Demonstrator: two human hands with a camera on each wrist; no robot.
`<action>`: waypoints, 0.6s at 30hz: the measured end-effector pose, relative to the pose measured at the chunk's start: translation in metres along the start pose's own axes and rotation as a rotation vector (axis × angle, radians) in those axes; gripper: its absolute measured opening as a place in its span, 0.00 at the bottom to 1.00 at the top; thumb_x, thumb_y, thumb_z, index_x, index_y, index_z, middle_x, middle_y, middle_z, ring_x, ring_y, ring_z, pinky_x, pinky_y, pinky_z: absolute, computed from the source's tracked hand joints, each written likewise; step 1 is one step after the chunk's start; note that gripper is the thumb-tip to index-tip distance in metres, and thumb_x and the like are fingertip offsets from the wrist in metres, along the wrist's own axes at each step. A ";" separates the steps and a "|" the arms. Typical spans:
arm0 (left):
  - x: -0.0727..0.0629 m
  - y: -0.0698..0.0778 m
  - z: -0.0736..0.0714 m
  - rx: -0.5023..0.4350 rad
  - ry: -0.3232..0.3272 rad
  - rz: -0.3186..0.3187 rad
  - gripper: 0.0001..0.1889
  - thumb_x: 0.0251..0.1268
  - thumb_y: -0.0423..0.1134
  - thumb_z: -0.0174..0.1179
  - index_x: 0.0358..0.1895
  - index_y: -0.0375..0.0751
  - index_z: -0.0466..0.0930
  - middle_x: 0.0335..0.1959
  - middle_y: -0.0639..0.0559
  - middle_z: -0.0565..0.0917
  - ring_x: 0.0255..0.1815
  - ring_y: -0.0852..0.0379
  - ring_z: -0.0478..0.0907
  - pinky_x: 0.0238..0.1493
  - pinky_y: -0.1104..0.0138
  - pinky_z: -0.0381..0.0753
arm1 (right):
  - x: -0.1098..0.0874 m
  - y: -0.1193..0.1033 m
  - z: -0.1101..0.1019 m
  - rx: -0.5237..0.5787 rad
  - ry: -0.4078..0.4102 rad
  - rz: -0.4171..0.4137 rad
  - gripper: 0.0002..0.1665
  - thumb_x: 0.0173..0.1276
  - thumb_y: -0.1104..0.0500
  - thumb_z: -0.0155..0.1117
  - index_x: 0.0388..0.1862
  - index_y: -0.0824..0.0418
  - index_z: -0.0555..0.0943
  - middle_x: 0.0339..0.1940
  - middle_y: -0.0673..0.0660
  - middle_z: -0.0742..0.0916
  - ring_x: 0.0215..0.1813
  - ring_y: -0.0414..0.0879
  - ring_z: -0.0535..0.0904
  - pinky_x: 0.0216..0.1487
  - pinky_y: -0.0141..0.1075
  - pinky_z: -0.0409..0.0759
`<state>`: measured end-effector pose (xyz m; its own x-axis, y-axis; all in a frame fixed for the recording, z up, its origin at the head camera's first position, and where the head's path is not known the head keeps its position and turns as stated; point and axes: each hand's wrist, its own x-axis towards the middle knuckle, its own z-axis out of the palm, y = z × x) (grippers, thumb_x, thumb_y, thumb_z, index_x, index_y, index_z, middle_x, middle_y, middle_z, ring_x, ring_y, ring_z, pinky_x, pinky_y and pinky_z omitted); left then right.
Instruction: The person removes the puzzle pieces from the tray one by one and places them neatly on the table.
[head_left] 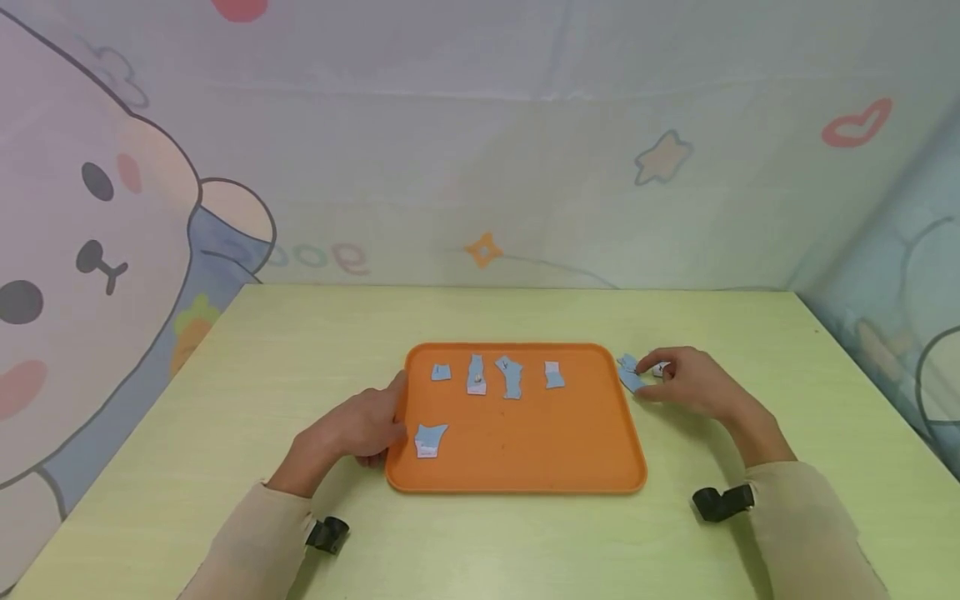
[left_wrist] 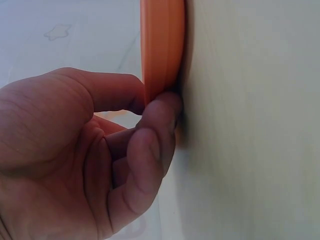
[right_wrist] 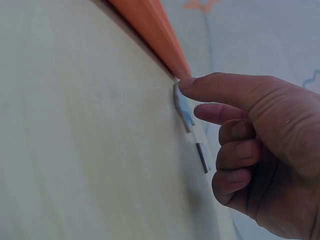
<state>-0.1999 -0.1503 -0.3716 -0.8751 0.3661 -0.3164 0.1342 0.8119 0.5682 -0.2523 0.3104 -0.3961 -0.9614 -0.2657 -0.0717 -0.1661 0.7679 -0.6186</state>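
Observation:
My left hand [head_left: 369,423] grips the left rim of an orange tray [head_left: 517,475], thumb and fingers on either side of the edge. Several small irregular light-blue pieces lie in the tray, among them a row of pieces along the far side and a wider piece [head_left: 430,440] at the near left. Just outside the tray's right rim, my right hand [head_left: 693,382] touches a light-blue piece [head_left: 628,379] on the table with the thumb, the index finger held close by. A smaller piece [head_left: 660,369] is partly hidden behind that hand.
The tray sits on a pale yellow-green table [head_left: 510,550]. A printed cloth [head_left: 450,150] with a cartoon bear hangs behind it. Black wrist cameras are strapped on both sleeves, the right one [head_left: 723,503] low above the table.

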 end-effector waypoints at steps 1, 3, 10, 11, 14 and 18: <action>0.000 0.000 0.000 0.001 0.000 0.000 0.27 0.67 0.27 0.49 0.70 0.32 0.57 0.17 0.47 0.77 0.13 0.55 0.73 0.17 0.66 0.74 | 0.001 -0.001 0.001 -0.017 0.006 0.001 0.21 0.63 0.53 0.77 0.52 0.61 0.86 0.26 0.50 0.75 0.30 0.43 0.68 0.31 0.34 0.66; 0.000 0.000 0.000 0.001 -0.001 0.000 0.27 0.67 0.27 0.49 0.69 0.32 0.57 0.17 0.47 0.77 0.13 0.55 0.73 0.17 0.66 0.74 | 0.002 -0.003 0.003 -0.051 0.012 0.010 0.21 0.63 0.51 0.76 0.50 0.61 0.86 0.29 0.52 0.78 0.33 0.45 0.71 0.34 0.36 0.68; 0.001 0.001 0.000 -0.002 -0.004 -0.001 0.27 0.67 0.26 0.49 0.69 0.32 0.57 0.17 0.47 0.77 0.13 0.55 0.72 0.17 0.66 0.74 | 0.003 -0.005 0.006 -0.121 0.015 0.019 0.20 0.64 0.48 0.75 0.46 0.62 0.87 0.38 0.57 0.86 0.38 0.48 0.77 0.38 0.38 0.73; 0.000 0.001 0.000 0.000 -0.003 -0.002 0.27 0.67 0.26 0.49 0.69 0.32 0.57 0.17 0.47 0.77 0.13 0.55 0.72 0.17 0.66 0.74 | 0.003 -0.005 0.006 -0.125 0.013 0.018 0.20 0.64 0.48 0.75 0.45 0.62 0.86 0.38 0.57 0.87 0.38 0.48 0.77 0.38 0.37 0.74; 0.000 0.001 0.000 0.005 -0.002 -0.009 0.28 0.67 0.27 0.49 0.70 0.32 0.57 0.17 0.47 0.77 0.13 0.55 0.73 0.17 0.66 0.74 | 0.005 -0.006 0.007 -0.131 0.012 0.020 0.18 0.64 0.49 0.74 0.44 0.62 0.86 0.39 0.57 0.88 0.39 0.48 0.78 0.39 0.37 0.75; 0.001 0.000 0.000 0.007 -0.003 -0.017 0.29 0.68 0.27 0.49 0.72 0.32 0.55 0.17 0.47 0.77 0.13 0.55 0.73 0.17 0.66 0.74 | 0.005 -0.007 0.008 -0.147 0.015 0.015 0.17 0.65 0.50 0.73 0.42 0.62 0.86 0.40 0.58 0.89 0.40 0.49 0.79 0.40 0.37 0.75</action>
<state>-0.2003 -0.1497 -0.3716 -0.8758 0.3537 -0.3285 0.1225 0.8211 0.5574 -0.2542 0.2986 -0.3982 -0.9669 -0.2461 -0.0676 -0.1814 0.8490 -0.4963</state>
